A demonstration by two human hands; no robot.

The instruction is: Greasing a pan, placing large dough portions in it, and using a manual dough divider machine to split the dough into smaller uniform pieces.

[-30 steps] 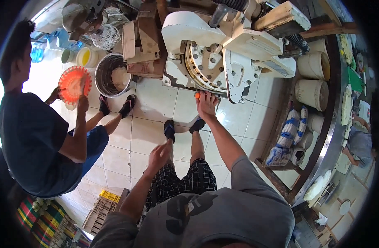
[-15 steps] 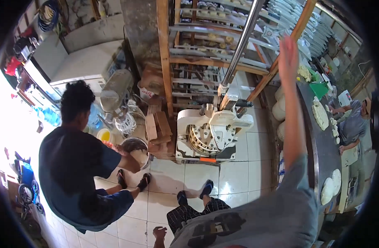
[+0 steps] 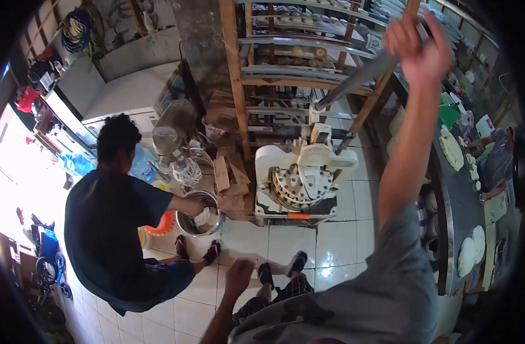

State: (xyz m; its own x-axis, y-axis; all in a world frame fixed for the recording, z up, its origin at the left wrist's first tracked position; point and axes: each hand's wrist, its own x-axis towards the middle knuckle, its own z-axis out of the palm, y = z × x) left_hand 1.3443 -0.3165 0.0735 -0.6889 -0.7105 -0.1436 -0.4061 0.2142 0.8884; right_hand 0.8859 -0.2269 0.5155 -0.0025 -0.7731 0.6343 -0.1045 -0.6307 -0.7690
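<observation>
High at the upper right, my right hand [image 3: 416, 49] grips the top of a long steel lever [image 3: 354, 80], which rises from a cream-painted machine [image 3: 299, 180] with a round bolted plate and an orange tab at its foot. My left hand [image 3: 238, 274] hangs low over my legs with its fingers curled and blurred, so I cannot tell whether it holds anything. At my left a person in a dark shirt [image 3: 107, 229] bends with one arm reaching into a steel bowl [image 3: 214, 223] of pale material, beside an orange basin [image 3: 158, 228].
A wooden rack [image 3: 234, 69] of trays stands behind the machine. Cardboard [image 3: 231, 175], a mixer [image 3: 166, 143] and a white chest [image 3: 122, 100] are at the back left. Along the right runs a dark counter [image 3: 448, 229] with dough, where another person [image 3: 494, 166] works. A bicycle [image 3: 50, 269] stands far left.
My right hand has risen from the machine's base to the top of the lever. The view has tilted up. The person at left has lowered the orange basin and reaches into the bowl.
</observation>
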